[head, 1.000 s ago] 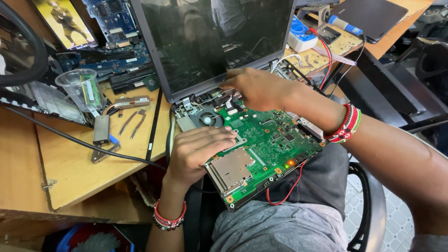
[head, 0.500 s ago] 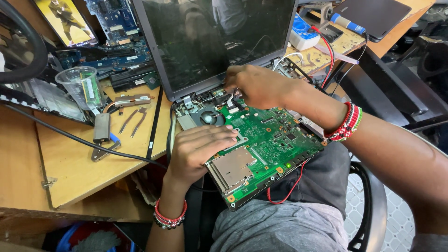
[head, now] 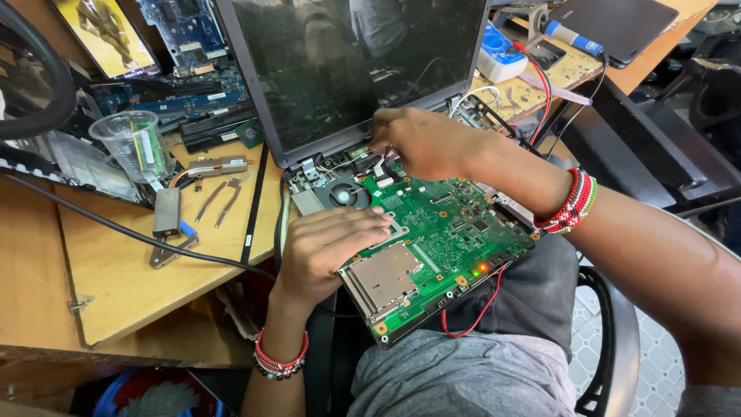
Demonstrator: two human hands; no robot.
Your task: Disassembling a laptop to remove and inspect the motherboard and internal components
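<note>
Okay, my left hand (head: 332,247) flat, fingers loose, steadying green laptop circuit board (head: 440,239) on my lap, right hand (head: 421,143) pinched at board's top edge nr dark laptop screen (head: 355,69), can't tell what it grips, round black fan (head: 343,193) btwn hands.

A green laptop circuit board (head: 440,247) lies on the person's lap, in front of the open dark laptop screen (head: 347,69). The left hand (head: 328,247) rests on the board's left part; the right hand (head: 421,143) sits at its far edge. Left, on the wooden worktop (head: 116,270), stands a clear plastic cup (head: 135,143), apparently holding a memory stick.
</note>
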